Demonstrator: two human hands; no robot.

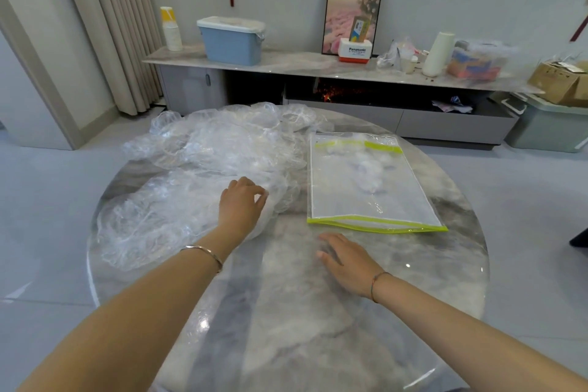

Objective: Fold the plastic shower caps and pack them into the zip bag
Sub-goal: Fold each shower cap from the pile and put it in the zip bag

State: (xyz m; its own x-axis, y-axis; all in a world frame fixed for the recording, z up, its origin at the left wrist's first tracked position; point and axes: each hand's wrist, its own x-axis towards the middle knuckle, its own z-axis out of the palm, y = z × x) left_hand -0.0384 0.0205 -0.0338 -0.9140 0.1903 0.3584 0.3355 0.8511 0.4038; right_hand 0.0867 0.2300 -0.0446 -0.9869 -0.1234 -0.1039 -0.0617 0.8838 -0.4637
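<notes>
On the round marble table (286, 328) there is one heap of clear shower caps (203, 169), which fills the left and far-left part of the top. The caps are crumpled and lie over one another, so I cannot count them. There is one zip bag (366, 181), flat on the right side of the table, just beside the heap, with a yellow-green strip at its far end and at its near end. Some pale shapes show through the bag, but I cannot tell if they are inside it. Two hands are visible, each with one thin bracelet on the wrist. The left hand (243, 205) lies on the near right edge of the heap, its fingers curled and pinching the plastic. The right hand (346, 259) rests flat on the bare table with straight fingers, near the near end of the bag but not touching it. Far behind stands one low cabinet (286, 65) with one blue bin (232, 41), one stack of paper cups (171, 29), one framed picture (353, 9) and one white roll (439, 52).
</notes>
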